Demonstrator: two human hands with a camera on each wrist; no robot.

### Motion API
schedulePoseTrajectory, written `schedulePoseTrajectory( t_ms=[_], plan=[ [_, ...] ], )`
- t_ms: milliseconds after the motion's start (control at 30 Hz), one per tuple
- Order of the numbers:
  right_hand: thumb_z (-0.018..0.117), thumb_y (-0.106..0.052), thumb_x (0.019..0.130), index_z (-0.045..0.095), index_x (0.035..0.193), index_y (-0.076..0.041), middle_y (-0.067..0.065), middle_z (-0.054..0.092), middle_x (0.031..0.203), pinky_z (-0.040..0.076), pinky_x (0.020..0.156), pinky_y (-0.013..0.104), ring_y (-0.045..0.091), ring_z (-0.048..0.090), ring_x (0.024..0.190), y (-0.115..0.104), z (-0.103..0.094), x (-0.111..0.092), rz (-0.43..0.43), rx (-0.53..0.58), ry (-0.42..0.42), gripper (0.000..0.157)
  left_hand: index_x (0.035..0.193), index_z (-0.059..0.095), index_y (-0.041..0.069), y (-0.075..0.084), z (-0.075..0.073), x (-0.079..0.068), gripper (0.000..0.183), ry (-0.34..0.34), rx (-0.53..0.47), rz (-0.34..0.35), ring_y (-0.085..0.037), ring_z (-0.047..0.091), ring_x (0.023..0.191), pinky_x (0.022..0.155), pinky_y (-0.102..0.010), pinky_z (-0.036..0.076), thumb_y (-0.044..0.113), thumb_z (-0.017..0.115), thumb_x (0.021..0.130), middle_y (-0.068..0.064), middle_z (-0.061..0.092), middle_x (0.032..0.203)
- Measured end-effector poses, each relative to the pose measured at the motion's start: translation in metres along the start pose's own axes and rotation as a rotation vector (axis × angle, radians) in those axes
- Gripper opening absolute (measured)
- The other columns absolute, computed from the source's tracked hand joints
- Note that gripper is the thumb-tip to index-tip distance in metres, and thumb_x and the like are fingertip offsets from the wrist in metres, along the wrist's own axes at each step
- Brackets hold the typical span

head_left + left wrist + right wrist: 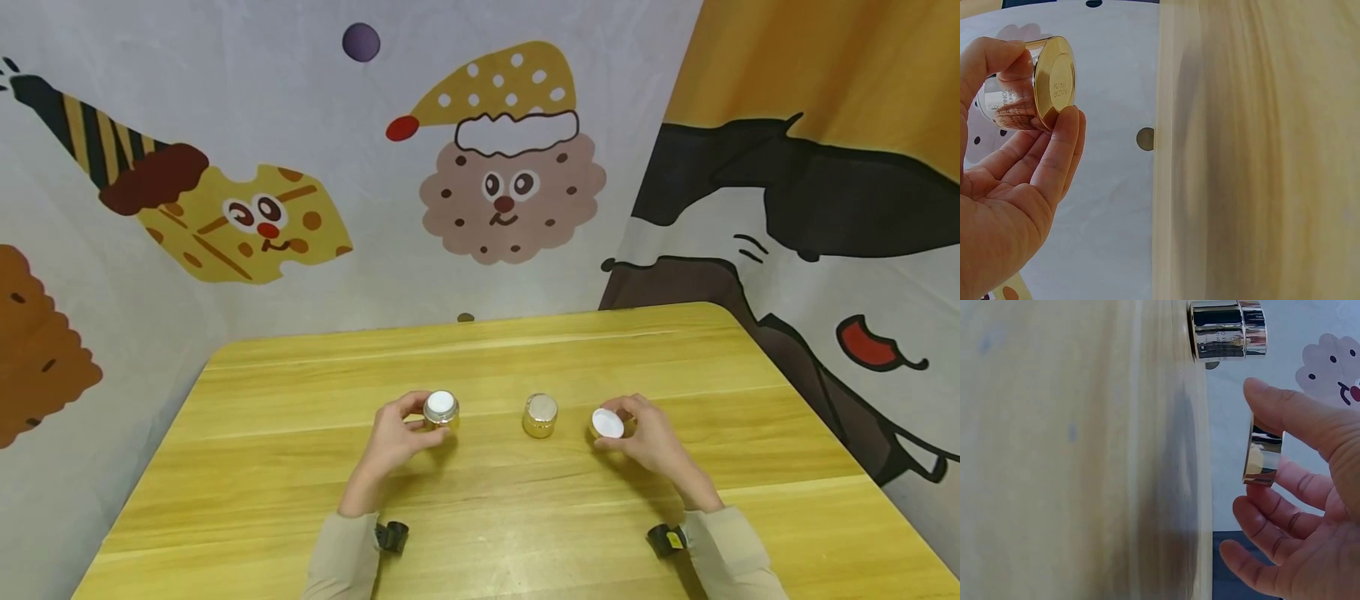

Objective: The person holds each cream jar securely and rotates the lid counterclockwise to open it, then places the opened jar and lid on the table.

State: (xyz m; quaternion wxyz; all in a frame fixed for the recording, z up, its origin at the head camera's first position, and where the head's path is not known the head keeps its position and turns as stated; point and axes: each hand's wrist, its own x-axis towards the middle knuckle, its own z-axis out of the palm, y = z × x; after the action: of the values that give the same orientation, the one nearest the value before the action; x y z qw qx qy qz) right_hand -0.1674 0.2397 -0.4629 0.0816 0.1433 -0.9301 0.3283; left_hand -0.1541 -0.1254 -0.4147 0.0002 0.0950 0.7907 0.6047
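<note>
My left hand (397,432) holds a small gold cosmetic jar (1055,84) between thumb and fingers, lifted off the table. Its lid is off, and a white round top (441,402) shows from above. In the left wrist view the gold base with stamped marks faces the camera. On the right, my right hand (649,435) pinches a shiny gold jar lid (1264,453) by its sides, its white inside (607,423) visible in the head view. Between the hands a second gold jar (540,416) stands upright on the table with its lid on.
The wood-grain table (480,517) reaches back to a wall cloth (300,100) printed with cartoon figures. A black wrist camera (392,537) sits at the left cuff, and another wrist camera (666,540) at the right cuff.
</note>
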Motion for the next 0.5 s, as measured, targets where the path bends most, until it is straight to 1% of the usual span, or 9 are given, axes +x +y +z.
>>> schedulePoseTrajectory(
  t_ms=[267,500],
  plan=[
    [0.089,-0.015,0.058,0.064,0.094,-0.002,0.002,0.055,0.078,0.04,0.06,0.024,0.014,0.046,0.07,-0.0003,0.0009,0.0003,0.026,-0.031,-0.031,0.046,0.11,0.059,-0.011,-0.0021,-0.0003,0.0007,0.045,-0.003,-0.005,0.003,-0.032,0.057,0.099,0.085,-0.039,0.052,-0.012,0.074,0.068,-0.02,0.061,0.105],
    [0.089,-0.017,0.059,0.062,0.095,-0.003,0.003,0.053,0.079,0.039,0.062,0.028,0.016,0.046,0.071,-0.0027,0.0008,0.0015,0.089,-0.027,-0.126,0.047,0.11,0.059,-0.011,-0.0039,-0.0007,0.0013,0.044,-0.005,0.004,-0.001,-0.032,0.057,0.1,0.085,-0.039,0.052,-0.011,0.073,0.068,-0.02,0.061,0.106]
  ],
)
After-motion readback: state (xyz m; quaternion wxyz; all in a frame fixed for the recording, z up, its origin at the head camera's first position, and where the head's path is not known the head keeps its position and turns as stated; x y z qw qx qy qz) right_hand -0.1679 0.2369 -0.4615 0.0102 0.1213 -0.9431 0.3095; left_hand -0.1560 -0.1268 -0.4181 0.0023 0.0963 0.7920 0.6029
